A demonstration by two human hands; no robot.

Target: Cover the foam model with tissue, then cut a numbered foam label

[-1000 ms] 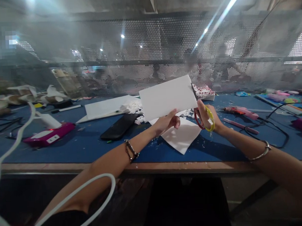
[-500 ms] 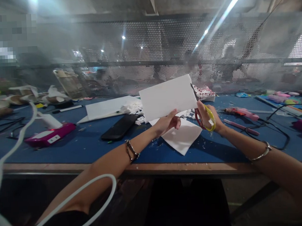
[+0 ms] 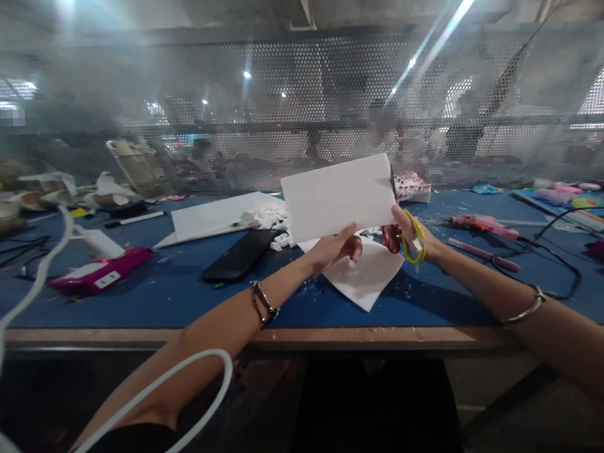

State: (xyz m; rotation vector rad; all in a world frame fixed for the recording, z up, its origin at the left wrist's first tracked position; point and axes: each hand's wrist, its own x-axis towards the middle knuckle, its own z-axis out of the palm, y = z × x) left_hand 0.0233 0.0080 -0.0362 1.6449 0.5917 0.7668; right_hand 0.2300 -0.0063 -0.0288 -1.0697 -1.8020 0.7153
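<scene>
A white rectangular sheet of paper or thin board (image 3: 338, 195) is raised above the table, tilted toward me. My left hand (image 3: 336, 248) grips its lower edge, thumb on the near face. My right hand (image 3: 417, 238) is closed around scissors (image 3: 414, 238) with yellow and red handles, at the sheet's right end. A dark strip, apparently the blades, shows along that right edge; the rest of them is hidden behind the sheet. Below both hands another white sheet (image 3: 367, 277) lies on the blue table, with small white scraps around it.
A black phone (image 3: 239, 256) and a folded white board (image 3: 216, 217) lie left of the hands, beside crumpled white scraps (image 3: 271, 218). Further left is a purple power strip (image 3: 101, 270). A pink glue gun (image 3: 485, 226) with a black cord and a pink pen (image 3: 483, 254) lie right.
The white sheet has shifted slightly right and down at its right end. The scissors have turned and moved a little left behind the edge, with less of the blades showing.
</scene>
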